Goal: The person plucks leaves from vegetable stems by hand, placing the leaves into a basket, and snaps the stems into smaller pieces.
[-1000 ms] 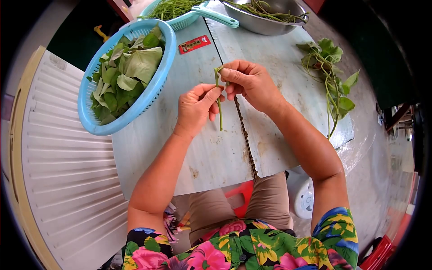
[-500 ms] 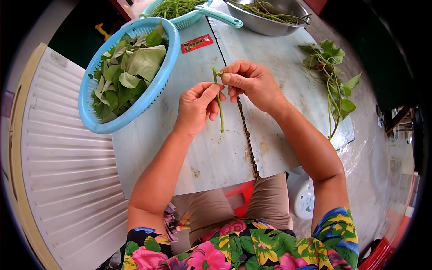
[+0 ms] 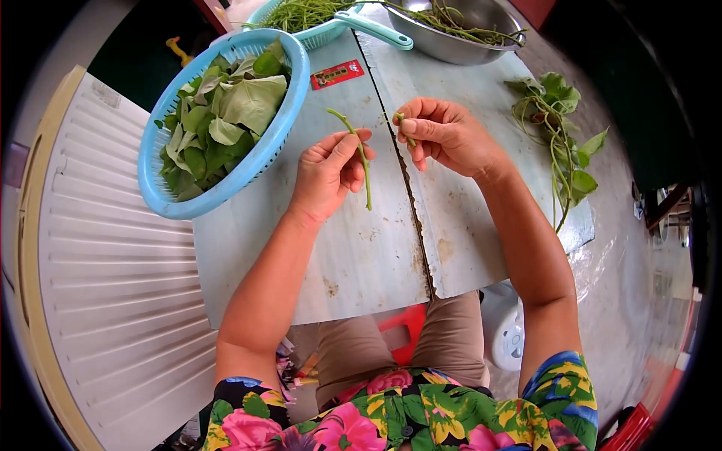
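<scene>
Centrally in the frame, the left hand (image 3: 329, 171) pinches a green stem (image 3: 367, 174), its ends jutting above and below the grip; just rightward, the right hand (image 3: 449, 137) clamps a shorter piece (image 3: 399, 117) at its fingertips.

Just before 12 o'clock from the middle of the view, a red packet (image 3: 337, 74) with gold markings lies flat on the table (image 3: 466, 248), whose pale, stained top is split by a dark seam (image 3: 412, 203) running from 12 towards 5. A white ribbed panel (image 3: 128, 255) with a tan edge stands at 9, beside the table. At half past 10 shows a yellow thing (image 3: 178, 51), too small to name. A red piece (image 3: 415, 319), partly hidden, sits below the table at 5. At 4 is a white item (image 3: 508, 342) with a printed face; farther out, a glossy red object (image 3: 635, 427). Grey floor (image 3: 632, 263) spreads at 3.
</scene>
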`<state>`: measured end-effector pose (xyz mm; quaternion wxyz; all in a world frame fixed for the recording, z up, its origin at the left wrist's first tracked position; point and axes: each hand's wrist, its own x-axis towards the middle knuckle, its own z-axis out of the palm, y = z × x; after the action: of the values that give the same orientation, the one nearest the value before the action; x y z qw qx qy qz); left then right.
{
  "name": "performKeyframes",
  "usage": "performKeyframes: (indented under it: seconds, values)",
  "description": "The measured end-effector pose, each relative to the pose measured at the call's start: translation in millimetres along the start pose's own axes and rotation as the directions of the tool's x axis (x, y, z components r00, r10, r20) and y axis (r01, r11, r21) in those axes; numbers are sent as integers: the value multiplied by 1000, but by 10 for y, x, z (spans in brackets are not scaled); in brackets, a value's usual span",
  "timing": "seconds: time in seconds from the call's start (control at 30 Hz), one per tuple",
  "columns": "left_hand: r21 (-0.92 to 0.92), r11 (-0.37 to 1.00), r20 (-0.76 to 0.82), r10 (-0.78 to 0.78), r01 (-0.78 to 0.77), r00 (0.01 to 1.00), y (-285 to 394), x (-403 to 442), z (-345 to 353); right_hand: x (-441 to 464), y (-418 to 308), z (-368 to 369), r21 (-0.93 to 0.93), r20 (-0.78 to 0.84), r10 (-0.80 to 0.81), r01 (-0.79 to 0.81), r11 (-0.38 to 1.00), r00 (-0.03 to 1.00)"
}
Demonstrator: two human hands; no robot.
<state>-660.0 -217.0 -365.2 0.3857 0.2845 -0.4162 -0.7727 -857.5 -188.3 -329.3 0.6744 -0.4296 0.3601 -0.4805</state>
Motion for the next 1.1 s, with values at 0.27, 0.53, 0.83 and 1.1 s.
performKeyframes:
  seconds: [0.27,0.53,0.83,1.1]
  values:
    - [2,999,-7,50,-50,999,-58,18,-2,37,128,66,-139,9,8,-7,990,1000]
    - [-27,996,-44,82,-83,996,-75,10,59,17,207,200,-429,-56,-19,-7,903,998]
    - [-86,996,-4,28,-29,1000,-38,22,32,-44,63,181,-837,-93,-699,325,441,709]
    - [-4,1000,17,10,-10,1000,-56,27,31,208,-1009,-129,-973,190,-895,196,-118,404]
